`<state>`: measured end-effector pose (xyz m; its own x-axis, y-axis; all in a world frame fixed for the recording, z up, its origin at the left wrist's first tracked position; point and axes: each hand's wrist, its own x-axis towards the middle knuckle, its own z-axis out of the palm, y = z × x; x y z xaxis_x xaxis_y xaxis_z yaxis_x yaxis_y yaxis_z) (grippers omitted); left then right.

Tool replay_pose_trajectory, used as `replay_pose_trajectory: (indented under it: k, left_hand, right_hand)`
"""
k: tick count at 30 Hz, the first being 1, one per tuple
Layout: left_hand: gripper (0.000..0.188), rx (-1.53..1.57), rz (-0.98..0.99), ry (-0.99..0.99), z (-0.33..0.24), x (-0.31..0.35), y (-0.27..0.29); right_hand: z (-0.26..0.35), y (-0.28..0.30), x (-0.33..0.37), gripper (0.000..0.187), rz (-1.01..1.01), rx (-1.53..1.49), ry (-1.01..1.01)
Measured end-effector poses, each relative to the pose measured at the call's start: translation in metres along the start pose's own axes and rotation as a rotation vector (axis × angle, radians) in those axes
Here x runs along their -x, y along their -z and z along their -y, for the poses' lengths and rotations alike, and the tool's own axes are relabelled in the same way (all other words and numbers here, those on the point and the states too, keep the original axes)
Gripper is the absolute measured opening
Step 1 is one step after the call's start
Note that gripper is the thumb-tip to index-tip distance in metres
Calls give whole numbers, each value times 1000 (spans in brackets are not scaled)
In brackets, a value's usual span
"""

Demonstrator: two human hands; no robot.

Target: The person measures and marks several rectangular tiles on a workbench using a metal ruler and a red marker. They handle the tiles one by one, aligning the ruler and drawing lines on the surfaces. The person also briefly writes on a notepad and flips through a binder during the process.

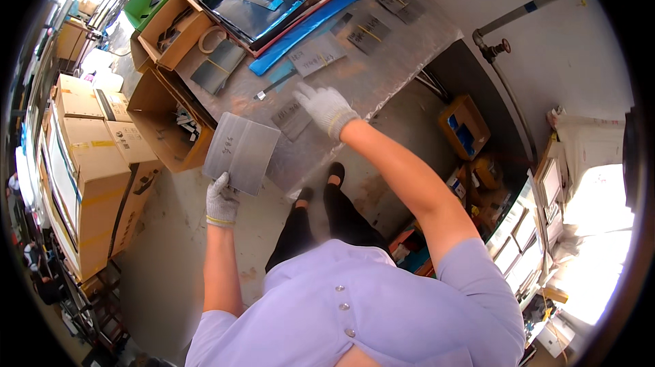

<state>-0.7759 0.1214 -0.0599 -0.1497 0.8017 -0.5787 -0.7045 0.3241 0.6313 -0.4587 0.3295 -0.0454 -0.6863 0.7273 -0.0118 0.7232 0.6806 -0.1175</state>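
Note:
My gloved left hand (222, 200) pinches the lower left corner of a thin, greyish translucent plastic sheet (240, 152) with handwriting and faint parallel lines. The sheet is raised off the near left side of the table. Over the table, my gloved right hand (326, 108) has its fingers stretched out and holds nothing that I can see. Just below its fingers lies a small grey stack (292, 119) with writing on it. Beyond the fingertips are a dark strip with a white end (275, 85) and a lighter grey banded stack (318, 55).
A plastic-covered table (402, 60) bears more banded stacks (369, 33), a long blue strip (314, 26), a tray of dark shiny sheets (256, 5) and a tape roll (212, 39). Cardboard boxes (102, 162) stand at left. A pipe with a valve (501, 46) runs along the right wall.

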Motion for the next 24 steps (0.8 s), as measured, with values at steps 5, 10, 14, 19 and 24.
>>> replay_pose_trajectory:
  k: [5,10,14,19,24]
  left_hand:
    - [56,-35,48,2,-6,-25,-8]
    - [57,0,99,43,-9,-37,-33]
    - [58,-35,105,12,-6,-37,-41]
    - [61,-148,156,107,10,-45,-48]
    - [64,-28,324,188,38,-46,-93]
  right_hand:
    - [-16,-2,-27,37,171,91,84]
    - [-28,11,-7,36,246,65,-51]
    - [-64,51,44,44,188,-73,-305]
    - [-60,107,58,44,-89,-239,-35]
    - [4,106,30,53,105,-41,288]
